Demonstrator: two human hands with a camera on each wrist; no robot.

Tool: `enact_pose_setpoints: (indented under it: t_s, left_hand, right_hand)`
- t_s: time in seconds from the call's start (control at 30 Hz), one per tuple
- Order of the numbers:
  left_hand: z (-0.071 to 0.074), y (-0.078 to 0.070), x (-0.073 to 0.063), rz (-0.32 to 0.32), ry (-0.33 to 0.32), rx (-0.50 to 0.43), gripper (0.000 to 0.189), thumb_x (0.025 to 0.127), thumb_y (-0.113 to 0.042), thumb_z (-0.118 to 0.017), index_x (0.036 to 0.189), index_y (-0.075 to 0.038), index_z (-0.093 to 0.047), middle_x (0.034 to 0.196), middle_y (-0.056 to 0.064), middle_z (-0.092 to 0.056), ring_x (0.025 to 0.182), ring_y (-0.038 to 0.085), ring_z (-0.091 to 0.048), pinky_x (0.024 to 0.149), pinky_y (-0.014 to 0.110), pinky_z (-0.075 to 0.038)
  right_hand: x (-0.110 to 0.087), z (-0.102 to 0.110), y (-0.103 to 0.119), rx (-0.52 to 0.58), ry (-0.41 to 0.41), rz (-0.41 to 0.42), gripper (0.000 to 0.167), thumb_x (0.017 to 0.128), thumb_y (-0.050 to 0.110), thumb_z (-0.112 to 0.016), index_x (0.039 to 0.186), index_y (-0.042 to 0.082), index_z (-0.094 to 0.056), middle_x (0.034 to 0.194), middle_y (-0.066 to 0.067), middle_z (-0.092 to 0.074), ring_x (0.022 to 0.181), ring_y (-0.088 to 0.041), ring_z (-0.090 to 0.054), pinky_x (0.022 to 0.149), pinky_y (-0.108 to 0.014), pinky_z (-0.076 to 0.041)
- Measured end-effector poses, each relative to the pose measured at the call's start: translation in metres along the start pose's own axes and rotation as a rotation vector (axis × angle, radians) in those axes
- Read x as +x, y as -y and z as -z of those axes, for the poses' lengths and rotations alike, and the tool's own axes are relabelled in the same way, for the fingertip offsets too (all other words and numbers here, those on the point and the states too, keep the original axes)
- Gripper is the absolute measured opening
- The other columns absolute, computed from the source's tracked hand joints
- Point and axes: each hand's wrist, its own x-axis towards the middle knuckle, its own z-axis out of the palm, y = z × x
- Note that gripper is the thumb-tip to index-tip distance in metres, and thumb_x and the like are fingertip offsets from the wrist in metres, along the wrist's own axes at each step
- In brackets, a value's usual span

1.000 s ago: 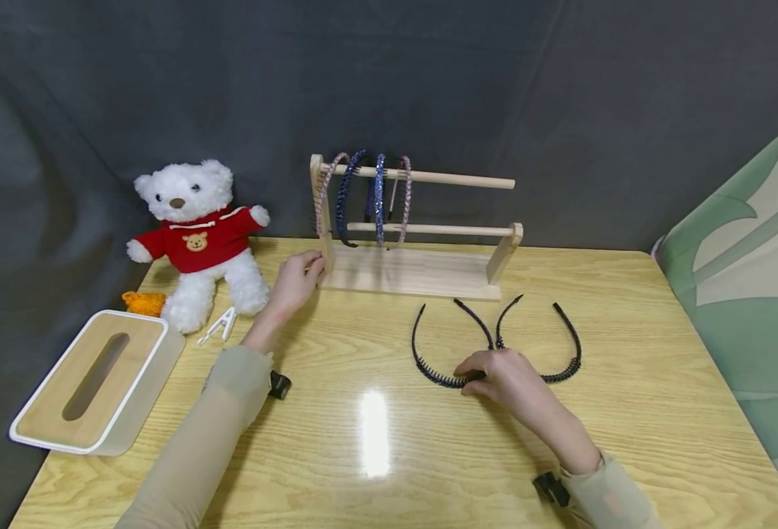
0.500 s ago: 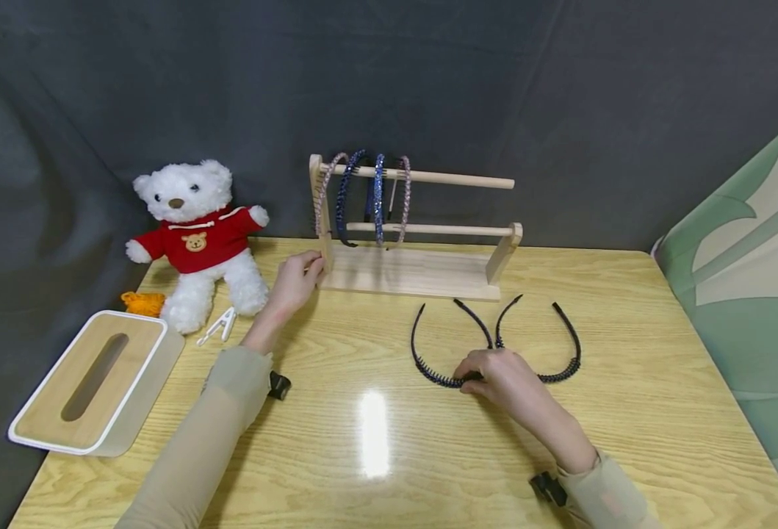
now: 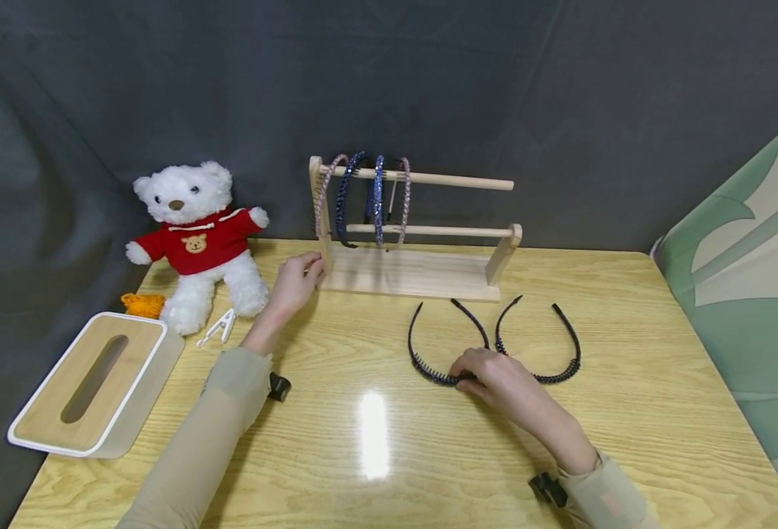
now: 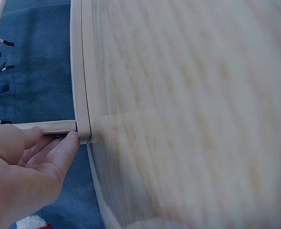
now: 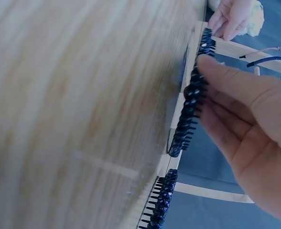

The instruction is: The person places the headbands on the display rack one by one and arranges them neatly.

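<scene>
**Hand and Headband Positions at the Display Rack**

The right hand (image 3: 504,382) held the near headband (image 3: 431,375), a dark, toothed band, its fingers and thumb pinching the band along its curved middle. This headband was in front of the rack, its two ends directed toward the rack base. Whether it touched the tabletop (image 3: 640,411) beneath the grip could not be determined.

The second dark headband (image 3: 574,353) lay on the tabletop just to the right of the first, in the same orientation. The right hand covered part of its left side in the head view.

The left hand (image 3: 296,279) gripped the wooden display rack (image 3: 428,273) at the foot of its left upright, with the thumb on one side of the wood and the fingers on the other.

Four headbands hung at the left end of the upper bar. From left to right these were a pink band (image 3: 322,195), a dark blue band (image 3: 341,198), a glittering blue band (image 3: 378,198) and another pink band (image 3: 405,198).

A white teddy bear (image 3: 206,246) in a red top sat to the left of the rack. A white clip (image 3: 228,317), an orange item (image 3: 142,304) and a tissue box (image 3: 38,422) with a wooden lid were located near it.
</scene>
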Motion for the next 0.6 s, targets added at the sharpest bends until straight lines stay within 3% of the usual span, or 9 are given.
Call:
enact_pose_setpoints:
  t_s: [0.27,0.6]
  left_hand:
    - [-0.001,0.002,0.0,-0.009,-0.007,-0.002,0.026,0.115,-0.013,-0.051,0.105,0.002,-0.069,0.086,0.013,-0.063,0.077,0.024,-0.055,0.069,0.034,-0.041]
    - [-0.001,0.003,0.001,-0.027,-0.005,-0.006,0.029,0.116,-0.016,-0.049,0.099,0.001,-0.066,0.082,0.012,-0.058,0.067,0.02,-0.047,0.065,0.036,-0.037]
  right_hand:
    - [0.004,0.002,0.007,0.028,-0.094,0.047,0.022,0.087,0.003,-0.088,0.106,0.006,-0.078,0.101,-0.002,-0.077,0.09,-0.017,-0.074,0.082,-0.035,-0.061]
    - [0.008,0.006,0.015,0.139,-0.13,0.035,0.022,0.089,0.0,-0.085,0.107,0.007,-0.077,0.103,-0.001,-0.078,0.093,-0.017,-0.075,0.083,-0.036,-0.062]
